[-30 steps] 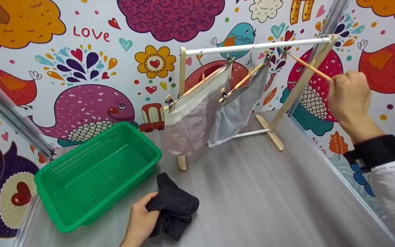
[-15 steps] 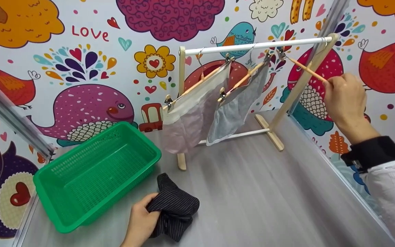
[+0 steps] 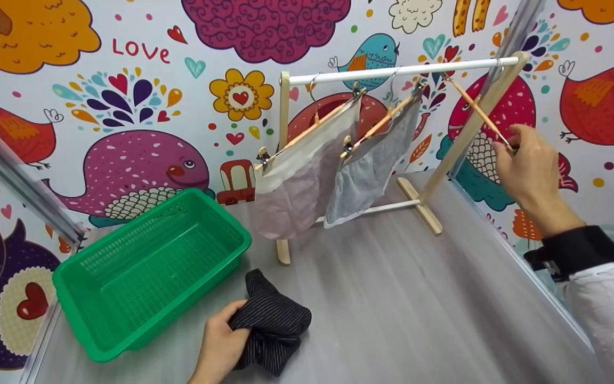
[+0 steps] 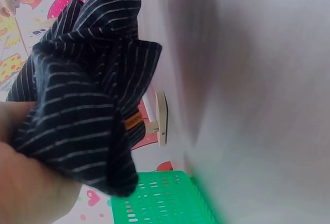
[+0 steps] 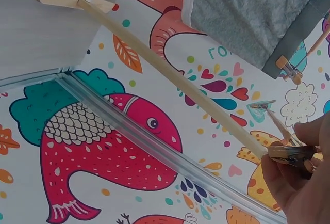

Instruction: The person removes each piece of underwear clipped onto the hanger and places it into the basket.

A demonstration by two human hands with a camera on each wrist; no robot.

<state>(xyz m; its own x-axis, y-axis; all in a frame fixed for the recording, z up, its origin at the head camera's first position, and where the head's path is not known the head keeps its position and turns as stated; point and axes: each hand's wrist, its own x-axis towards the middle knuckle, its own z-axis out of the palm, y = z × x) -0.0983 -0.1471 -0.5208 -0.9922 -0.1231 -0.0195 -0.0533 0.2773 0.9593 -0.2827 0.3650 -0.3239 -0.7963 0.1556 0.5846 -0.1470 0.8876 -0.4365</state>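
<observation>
My left hand (image 3: pixel 223 336) grips a bunched black cloth garment (image 3: pixel 274 320) with thin white stripes, held in front of the green basket's right side. A small orange label on the garment shows in the left wrist view. My right hand (image 3: pixel 531 168) pinches the near end of a wooden clip hanger (image 3: pixel 477 109), at its clip (image 5: pixel 289 153). This hanger is at the right end of the rack's white bar (image 3: pixel 456 66) and carries no cloth. Left of it, a grey garment (image 3: pixel 368 162) and a pale pink garment (image 3: pixel 299 197) hang clipped to two similar hangers.
A green plastic basket (image 3: pixel 150 346) with nothing in it stands on the left of the grey tabletop (image 3: pixel 392 320). The rack's wooden post (image 3: pixel 448 149) and foot (image 3: pixel 419 205) stand near my right arm. Patterned wall panels close in the back and sides.
My right hand has moved down and slightly left, tilting the bare hanger's near end lower. The left hand with the striped garment has stayed almost still.
</observation>
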